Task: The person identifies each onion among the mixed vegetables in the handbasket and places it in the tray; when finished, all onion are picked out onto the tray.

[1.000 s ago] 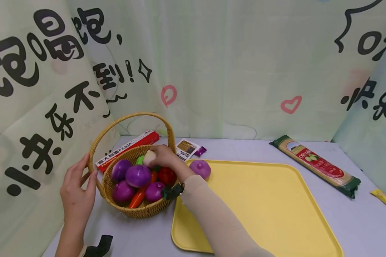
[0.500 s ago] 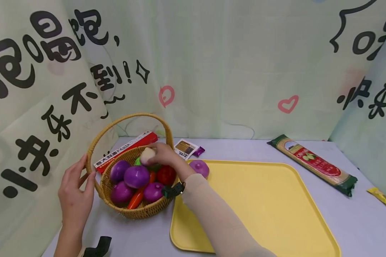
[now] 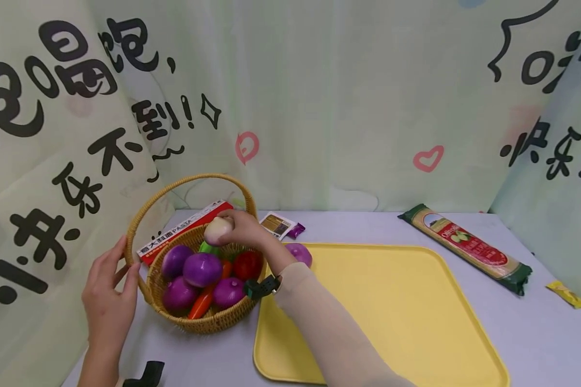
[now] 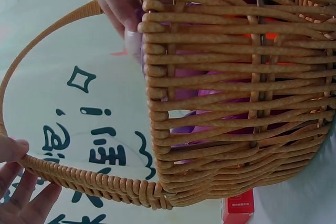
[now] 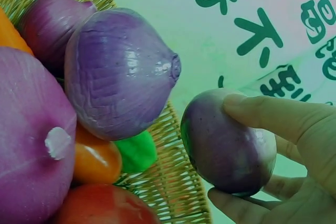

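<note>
My left hand (image 3: 108,295) holds the handle (image 3: 193,181) of a wicker basket (image 3: 213,324) at its left side, thumb and fingers around it. Above the basket's back rim, my right hand (image 3: 252,236) grips a turnip (image 3: 216,231), pale on top and purple below. In the right wrist view, thumb and fingers pinch the turnip (image 5: 226,142) from opposite sides, apart from the other vegetables. Several purple onions (image 3: 202,270) fill the basket, along with a red tomato (image 3: 248,265), an orange-red carrot (image 3: 201,304) and something green (image 3: 208,248), partly hidden.
A yellow tray (image 3: 382,306) lies right of the basket, a purple onion (image 3: 298,254) at its back-left corner. Behind the basket are a red-and-white pasta box (image 3: 181,230) and a small packet (image 3: 277,224). At right lie a pasta bag (image 3: 467,247) and a yellow sachet (image 3: 566,294).
My right hand has raised the turnip from among the vegetables to above the basket's back rim. My left hand keeps its hold on the handle. The head view has shifted slightly.
</note>
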Available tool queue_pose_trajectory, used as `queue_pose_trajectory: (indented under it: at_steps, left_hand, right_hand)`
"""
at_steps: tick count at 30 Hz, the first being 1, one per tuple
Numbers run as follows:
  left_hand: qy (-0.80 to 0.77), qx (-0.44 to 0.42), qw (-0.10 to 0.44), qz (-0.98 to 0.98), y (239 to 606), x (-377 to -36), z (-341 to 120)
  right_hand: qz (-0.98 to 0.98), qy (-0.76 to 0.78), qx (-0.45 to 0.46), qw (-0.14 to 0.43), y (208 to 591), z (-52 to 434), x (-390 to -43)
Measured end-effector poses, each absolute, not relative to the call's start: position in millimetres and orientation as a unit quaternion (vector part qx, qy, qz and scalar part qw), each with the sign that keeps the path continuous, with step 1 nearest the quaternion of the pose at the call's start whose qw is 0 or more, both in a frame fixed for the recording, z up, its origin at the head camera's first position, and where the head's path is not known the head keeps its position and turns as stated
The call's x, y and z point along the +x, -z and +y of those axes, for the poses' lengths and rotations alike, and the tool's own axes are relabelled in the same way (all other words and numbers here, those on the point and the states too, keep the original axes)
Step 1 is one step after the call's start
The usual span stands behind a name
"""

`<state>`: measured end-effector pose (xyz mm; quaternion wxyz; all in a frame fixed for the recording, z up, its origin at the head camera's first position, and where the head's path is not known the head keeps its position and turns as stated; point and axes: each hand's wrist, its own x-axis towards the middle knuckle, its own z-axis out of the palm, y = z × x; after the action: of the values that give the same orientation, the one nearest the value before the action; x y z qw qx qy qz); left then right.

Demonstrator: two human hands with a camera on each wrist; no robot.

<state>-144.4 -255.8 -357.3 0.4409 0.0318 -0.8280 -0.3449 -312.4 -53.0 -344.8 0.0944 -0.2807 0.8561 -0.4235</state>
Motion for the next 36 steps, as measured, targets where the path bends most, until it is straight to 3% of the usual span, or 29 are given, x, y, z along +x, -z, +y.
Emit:
queue_pose_trajectory:
  at_steps: [36]
  left_hand:
    - [0.345,0.038,0.452,-0.822,356,-143,-253]
  right_hand:
    - [0.828,0.424,-0.353,0.102,308,1,-280]
